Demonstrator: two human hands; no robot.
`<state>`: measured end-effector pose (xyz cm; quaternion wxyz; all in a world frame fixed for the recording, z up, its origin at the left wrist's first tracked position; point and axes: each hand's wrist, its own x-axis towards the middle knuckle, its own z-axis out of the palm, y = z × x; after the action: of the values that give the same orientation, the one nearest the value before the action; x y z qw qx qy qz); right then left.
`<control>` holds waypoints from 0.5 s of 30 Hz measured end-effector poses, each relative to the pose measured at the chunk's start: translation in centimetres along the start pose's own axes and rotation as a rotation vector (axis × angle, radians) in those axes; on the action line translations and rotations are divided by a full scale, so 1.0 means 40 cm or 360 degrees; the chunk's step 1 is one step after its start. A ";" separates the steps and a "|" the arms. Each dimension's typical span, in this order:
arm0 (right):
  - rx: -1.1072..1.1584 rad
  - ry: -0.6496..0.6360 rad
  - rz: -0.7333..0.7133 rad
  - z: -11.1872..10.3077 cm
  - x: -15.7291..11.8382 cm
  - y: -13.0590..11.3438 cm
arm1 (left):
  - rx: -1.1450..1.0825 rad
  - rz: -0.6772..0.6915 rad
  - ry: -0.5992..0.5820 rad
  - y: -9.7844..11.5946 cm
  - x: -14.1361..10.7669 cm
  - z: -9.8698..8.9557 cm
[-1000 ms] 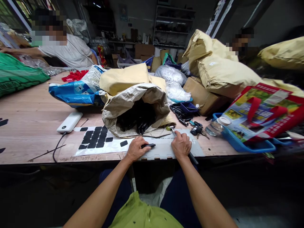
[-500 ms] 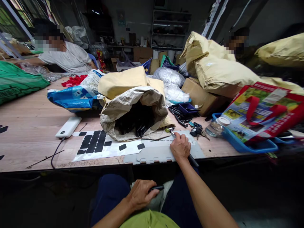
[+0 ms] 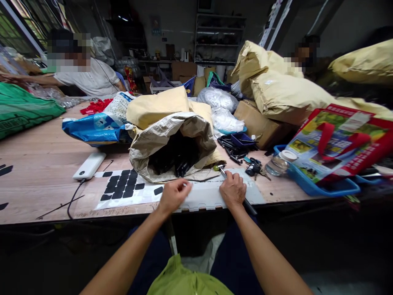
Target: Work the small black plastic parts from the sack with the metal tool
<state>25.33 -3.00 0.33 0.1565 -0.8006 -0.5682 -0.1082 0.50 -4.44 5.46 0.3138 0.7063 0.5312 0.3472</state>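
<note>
My left hand (image 3: 174, 196) is over the white sheet (image 3: 144, 196), its fingers curled together in a pinch; whatever they hold, if anything, is hidden. Close by on the sheet lie several black rounded stickers (image 3: 123, 184). My right hand (image 3: 233, 189) is closed around a rod-shaped tool (image 3: 250, 207) with a metal shaft and a dark handle, resting on a grey board (image 3: 208, 192). The shaft points toward a yellow-green knob (image 3: 218, 167). Behind both hands, an open woven sack (image 3: 144, 164) lies on its side with black long pieces (image 3: 181, 164) inside.
On the left, a white power bank (image 3: 89, 166) trails a cable. Keys (image 3: 264, 175), a clear jar (image 3: 281, 164) and a blue basket (image 3: 325, 184) with a red bag (image 3: 340, 143) are on the right. Across the table sits a person in white (image 3: 92, 78).
My left hand has risen from my lap to the white sheet, and the black object it held there is out of sight. My right hand stays on the tool.
</note>
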 end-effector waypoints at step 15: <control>-0.0006 -0.0007 0.0008 0.002 0.001 0.002 | 0.1014 -0.0470 0.0026 -0.078 0.232 -0.089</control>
<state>25.43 -2.96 0.27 0.1541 -0.8025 -0.5663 -0.1072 -2.29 5.55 6.39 0.1200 0.6816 0.7117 0.1205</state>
